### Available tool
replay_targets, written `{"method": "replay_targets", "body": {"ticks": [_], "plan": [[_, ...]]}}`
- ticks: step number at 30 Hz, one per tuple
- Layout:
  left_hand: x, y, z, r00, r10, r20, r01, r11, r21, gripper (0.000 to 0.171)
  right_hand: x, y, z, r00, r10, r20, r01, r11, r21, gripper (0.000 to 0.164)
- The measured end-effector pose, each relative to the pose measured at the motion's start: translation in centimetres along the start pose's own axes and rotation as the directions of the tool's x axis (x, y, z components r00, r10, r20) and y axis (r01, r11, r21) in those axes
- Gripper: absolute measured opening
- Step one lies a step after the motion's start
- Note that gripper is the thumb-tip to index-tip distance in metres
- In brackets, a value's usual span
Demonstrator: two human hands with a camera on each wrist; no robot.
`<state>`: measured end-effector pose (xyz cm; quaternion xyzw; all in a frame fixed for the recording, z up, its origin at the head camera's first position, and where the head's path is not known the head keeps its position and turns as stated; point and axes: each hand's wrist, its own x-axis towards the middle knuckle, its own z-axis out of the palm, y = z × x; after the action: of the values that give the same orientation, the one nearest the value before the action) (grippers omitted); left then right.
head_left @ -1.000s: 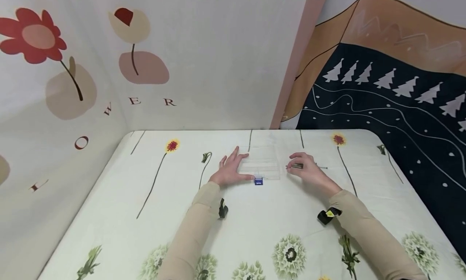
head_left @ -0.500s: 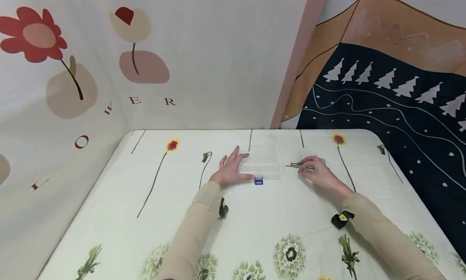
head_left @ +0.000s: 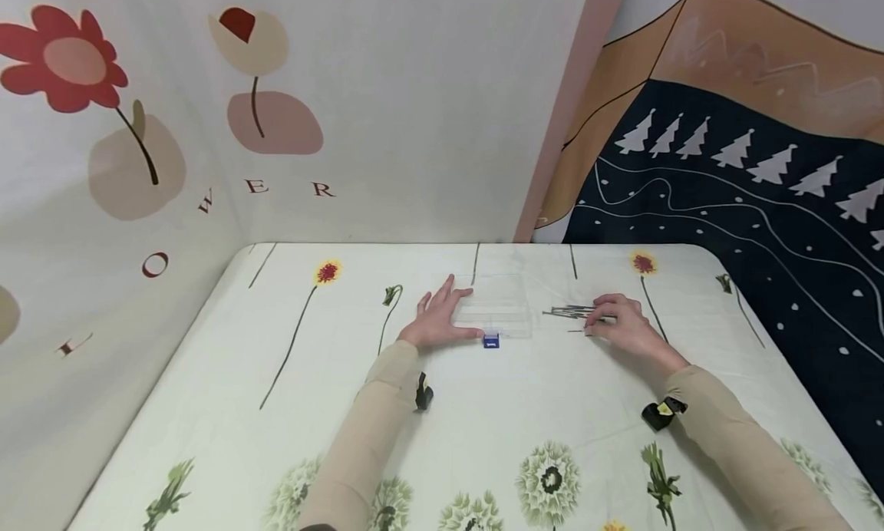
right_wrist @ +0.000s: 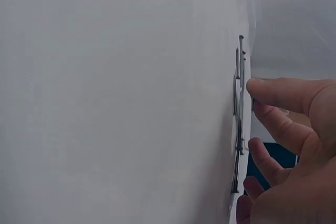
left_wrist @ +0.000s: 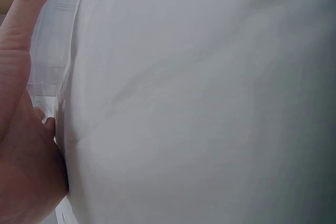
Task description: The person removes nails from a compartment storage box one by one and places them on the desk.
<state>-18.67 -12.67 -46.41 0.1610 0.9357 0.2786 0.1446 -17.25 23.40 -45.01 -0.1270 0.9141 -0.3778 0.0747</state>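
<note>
A clear plastic compartment box with a blue latch at its front lies on the table. My left hand rests at the box's left side, fingers and thumb spread, the thumb reaching along the front edge to the latch. To the right of the box lies a loose bunch of long metal nails, seen with heads and points in the right wrist view. My right hand is at the right end of the bunch. Its thumb and forefinger pinch a thin nail, mostly hidden by the fingertips.
A white flower-print cloth covers the table. Behind it stands a pale fabric wall, with a dark tree-print cloth on the right. Each wrist carries a small black camera, such as the right wrist camera.
The right hand has moved right, letting go of the nail bunch, which now lies on the table; its fingertips now pinch a single nail. The left hand and box have stayed put.
</note>
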Motion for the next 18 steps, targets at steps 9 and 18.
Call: {"method": "replay_targets", "body": {"ticks": [9,18], "plan": [[0.01,-0.17,0.02,1.000,0.019,-0.017,-0.019,0.999,-0.030,0.091,-0.20,0.58,-0.85,0.999,-0.001,-0.032,-0.001,0.997,-0.078,0.006],[-0.08,-0.19,0.00,1.000,0.020,-0.014,-0.020,0.999,-0.029,0.091,-0.07,0.98,-1.05,1.000,0.017,-0.002,-0.017,0.997,-0.077,0.007]]}}
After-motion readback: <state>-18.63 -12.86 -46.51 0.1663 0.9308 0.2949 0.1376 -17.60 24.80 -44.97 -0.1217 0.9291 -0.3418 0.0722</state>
